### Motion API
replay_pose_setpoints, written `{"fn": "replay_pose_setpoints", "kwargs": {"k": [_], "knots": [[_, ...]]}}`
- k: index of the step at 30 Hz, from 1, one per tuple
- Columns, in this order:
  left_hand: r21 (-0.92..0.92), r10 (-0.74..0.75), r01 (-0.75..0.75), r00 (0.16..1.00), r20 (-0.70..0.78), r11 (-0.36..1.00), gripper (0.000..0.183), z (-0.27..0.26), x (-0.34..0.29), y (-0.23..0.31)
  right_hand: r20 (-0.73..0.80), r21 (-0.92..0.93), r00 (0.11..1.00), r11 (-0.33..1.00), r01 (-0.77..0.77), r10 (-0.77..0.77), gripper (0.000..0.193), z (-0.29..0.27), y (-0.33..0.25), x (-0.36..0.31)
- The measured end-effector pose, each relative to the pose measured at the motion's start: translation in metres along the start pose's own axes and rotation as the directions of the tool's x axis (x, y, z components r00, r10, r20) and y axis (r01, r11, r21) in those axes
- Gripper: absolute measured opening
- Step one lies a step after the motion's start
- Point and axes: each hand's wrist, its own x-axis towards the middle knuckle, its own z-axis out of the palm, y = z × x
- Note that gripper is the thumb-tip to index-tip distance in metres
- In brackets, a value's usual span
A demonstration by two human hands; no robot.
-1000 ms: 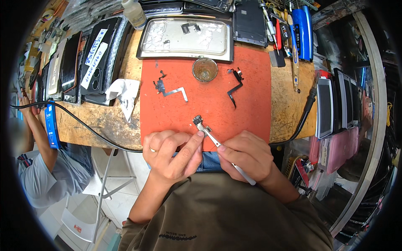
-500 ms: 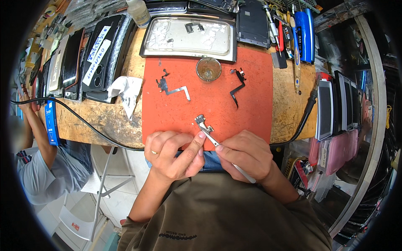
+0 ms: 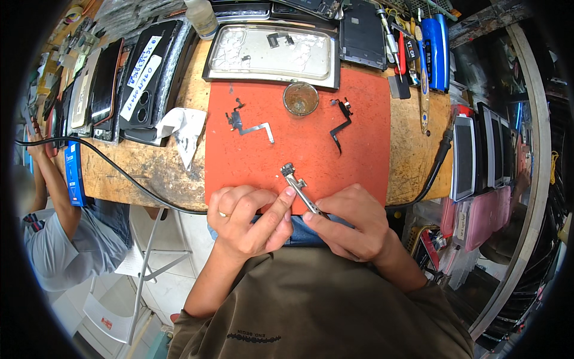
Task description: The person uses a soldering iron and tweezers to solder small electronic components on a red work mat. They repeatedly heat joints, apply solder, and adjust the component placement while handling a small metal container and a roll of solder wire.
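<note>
While both hands meet at the near edge of the red work mat (image 3: 359, 119), the right hand (image 3: 350, 224) is closed around a pair of metal tweezers (image 3: 306, 197), whose tips reach up and left onto the mat and pinch a small dark flex-cable part (image 3: 288, 170). Just beside it, the left hand (image 3: 251, 218), with a ring on one finger, is curled with its fingertips (image 3: 289, 192) pressed against the tweezers' shaft close to the tips; whether it grips anything of its own cannot be told. That small part sits just above both hands, touching the mat near its lower middle. Farther up the mat lie a grey ribbon cable (image 3: 248, 124) to the left, a black ribbon cable (image 3: 341, 122) to the right, and a round shallow dish (image 3: 300, 99) between them, all well apart from the hands with bare mat between. Beyond the mat's far edge rests a metal tray (image 3: 269, 54) with small parts. A crumpled white cloth (image 3: 185, 128) lies on the wooden bench (image 3: 149, 167) left of the mat, beside a row of dark phone bodies (image 3: 119, 84). Blue-handled tools (image 3: 433, 48) stand at the upper right. Another person in a grey sleeve (image 3: 54, 245) is at the lower left.
</note>
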Motion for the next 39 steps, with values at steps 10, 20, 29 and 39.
{"fn": "replay_pose_setpoints", "kwargs": {"k": [10,20,29,39], "knots": [[-0.002,0.007,-0.007,1.0,0.01,1.0,0.035,-0.0013,0.0005,0.0,-0.03,0.019,0.999,1.0,-0.02,0.021,0.035,0.0012,-0.0004,0.0005],[-0.009,0.024,-0.024,0.999,-0.024,1.0,0.034,0.0017,-0.0022,-0.0021,-0.081,0.039,0.997,0.999,0.004,-0.001,0.042,0.0058,0.0011,0.0016],[0.021,0.036,-0.035,0.999,-0.023,0.999,0.034,0.0023,-0.002,-0.002,-0.06,0.039,0.998,0.999,-0.004,0.007,0.041,0.0042,0.0005,0.0014],[0.032,0.021,-0.02,1.0,-0.017,0.999,0.034,0.0025,-0.0022,-0.0003,-0.02,0.002,1.0,1.0,0.004,-0.004,0.036,-0.004,-0.0031,0.0013]]}}
